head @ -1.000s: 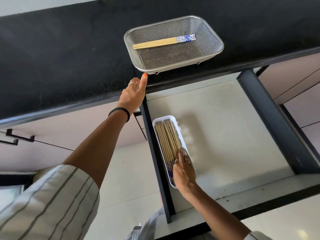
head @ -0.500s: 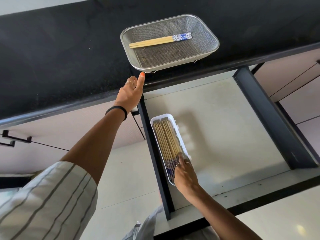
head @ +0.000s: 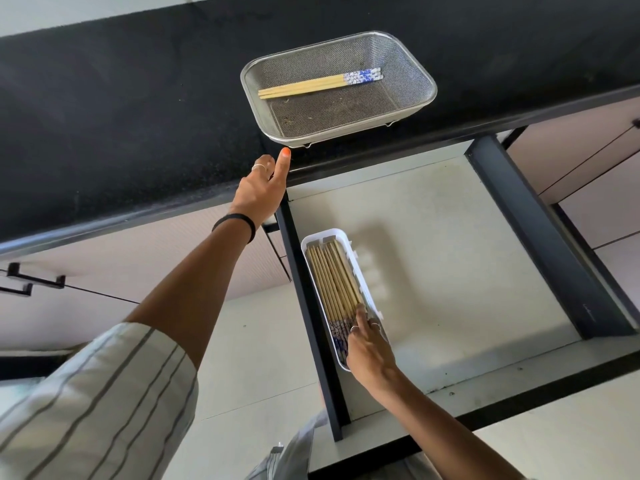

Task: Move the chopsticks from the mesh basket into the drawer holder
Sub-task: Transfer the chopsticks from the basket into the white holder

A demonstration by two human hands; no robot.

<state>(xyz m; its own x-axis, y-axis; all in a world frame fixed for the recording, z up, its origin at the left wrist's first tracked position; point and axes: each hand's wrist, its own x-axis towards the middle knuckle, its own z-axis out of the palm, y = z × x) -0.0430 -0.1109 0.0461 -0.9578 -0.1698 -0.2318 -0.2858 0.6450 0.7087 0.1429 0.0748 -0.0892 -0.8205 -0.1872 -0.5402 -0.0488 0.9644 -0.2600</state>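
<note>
Two hands out, a few chopsticks left in the basket

Our left hand (head: 260,192) reaches up with loose, empty fingers; the mesh basket (head: 420,98) sits just beyond its thumb tip on the black counter (head: 121,116), with chopsticks (head: 320,85) lying inside. Our right hand (head: 369,351) rests its spread fingertips on the bundle (head: 332,282) in the white holder (head: 311,242), gripping nothing. We can read no writing in the drawer (head: 450,254).

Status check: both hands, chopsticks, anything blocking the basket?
Left hand open, empty, just short of mesh basket. Right hand pressing chopsticks into white holder. A few chopsticks left in basket. Path clear.
</note>
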